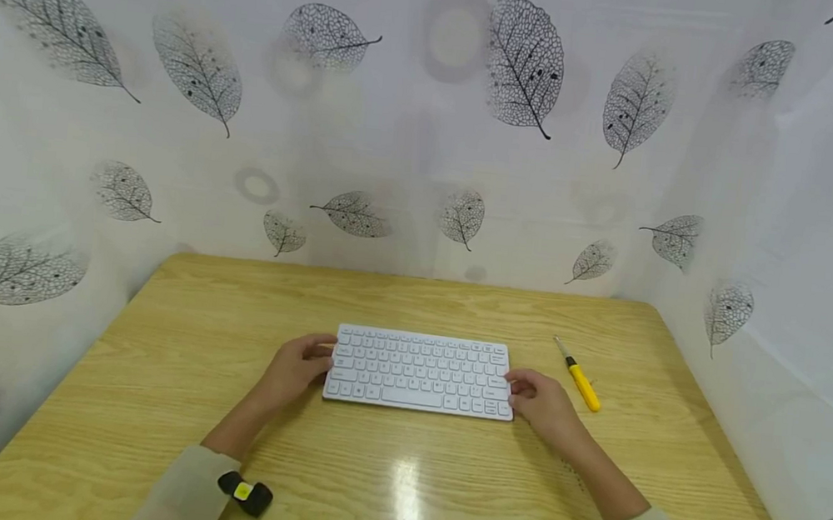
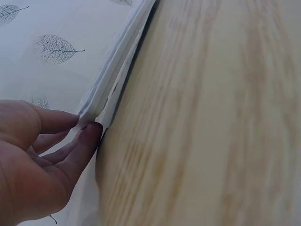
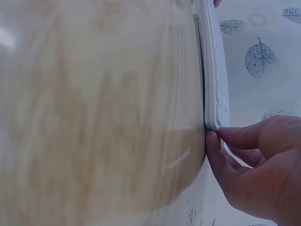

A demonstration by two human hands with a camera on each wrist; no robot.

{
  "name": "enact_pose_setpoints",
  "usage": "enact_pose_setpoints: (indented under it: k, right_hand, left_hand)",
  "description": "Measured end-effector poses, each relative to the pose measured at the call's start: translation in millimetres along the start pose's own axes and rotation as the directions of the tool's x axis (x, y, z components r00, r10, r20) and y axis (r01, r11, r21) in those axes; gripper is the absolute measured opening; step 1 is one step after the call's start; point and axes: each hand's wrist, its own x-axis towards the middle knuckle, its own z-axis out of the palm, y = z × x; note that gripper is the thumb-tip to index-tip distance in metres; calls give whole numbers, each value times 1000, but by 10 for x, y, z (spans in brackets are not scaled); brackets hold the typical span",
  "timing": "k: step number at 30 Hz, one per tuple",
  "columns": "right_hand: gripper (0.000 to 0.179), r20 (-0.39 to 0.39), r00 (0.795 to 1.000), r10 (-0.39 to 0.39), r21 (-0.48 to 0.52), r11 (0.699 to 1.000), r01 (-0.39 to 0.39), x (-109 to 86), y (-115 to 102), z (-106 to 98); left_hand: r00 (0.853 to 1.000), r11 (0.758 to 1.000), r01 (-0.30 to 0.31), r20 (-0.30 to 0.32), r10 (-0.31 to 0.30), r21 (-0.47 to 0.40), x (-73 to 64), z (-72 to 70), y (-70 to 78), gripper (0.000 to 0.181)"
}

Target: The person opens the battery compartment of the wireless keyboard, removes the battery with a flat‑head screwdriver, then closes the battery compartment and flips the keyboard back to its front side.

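Note:
A white keyboard (image 1: 417, 371) lies near the middle of the wooden table, its long space bar toward the person. At its left end the left hand (image 1: 293, 372) pinches the edge between thumb and fingers. The right hand (image 1: 544, 405) grips the opposite short end in the same manner. In the left wrist view, the left hand (image 2: 42, 160) meets the keyboard (image 2: 117, 61) at its corner. Thumb and fingertips of the right hand (image 3: 263, 160) close on the near corner of the keyboard (image 3: 216, 70) in the right wrist view. The keyboard's underside is hidden.
To the right of the right hand lies a screwdriver (image 1: 583, 387) with a yellow handle and dark collar, its shaft pointing away. The wooden table (image 1: 232, 292) meets a white leaf-patterned curtain (image 1: 398, 141) at the back and sides.

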Motion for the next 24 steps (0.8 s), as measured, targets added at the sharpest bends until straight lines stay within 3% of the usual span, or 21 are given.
enact_pose_setpoints:
  k: [6,16,24]
  right_hand:
    - [31,2,1000,-2,1,1000,2,2,-3,-10]
    - [31,5,1000,-10,0,1000,10,2,16,-8]
    - [31,10,1000,-6,15,1000,5,6,28,-3]
  left_hand:
    - [1000,998,20,8,-19,-64,30,-49,27,41]
    - [999,991,-22,23,25,-131,79,-116,121,45]
    - [999,982,-20,26,25,-186,84,-137,199,42]
